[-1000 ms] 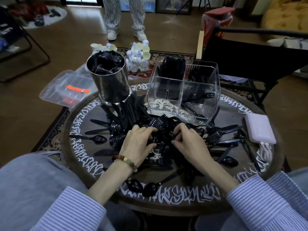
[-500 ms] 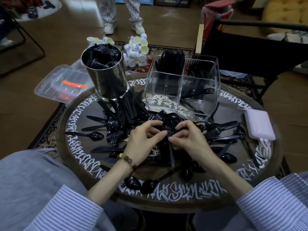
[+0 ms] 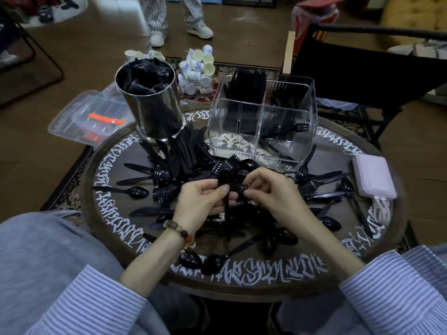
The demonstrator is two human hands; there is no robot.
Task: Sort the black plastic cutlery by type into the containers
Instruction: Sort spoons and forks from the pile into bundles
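Head view: round dark wooden table (image 3: 242, 284) with white script around its rim, on a patterned rug over brown floor. Loose black plastic cutlery (image 3: 183, 160), forks, spoons and knives, lies heaped across the tabletop. Steel cylinder (image 3: 154, 110) at back left packed with black cutlery; clear divided container (image 3: 263, 122) at back right, black pieces standing in its rear compartments, one spoon lying in the front right one. Pink power bank (image 3: 373, 176) with white cable at right edge. Clear plastic box (image 3: 89, 117) with an orange item on the floor left of the table, small cups (image 3: 197, 71) behind, black chair (image 3: 362, 66) at right, someone's legs and white sneakers at top.

Since half a second ago both hands have risen off the pile, carrying a bundle.

Left hand (image 3: 203, 201), bead bracelet on the wrist, grips the black forks (image 3: 223, 169) by the handles, tines pointing away. Right hand (image 3: 273, 194) pinches the same bundle from the right, fingers curled.
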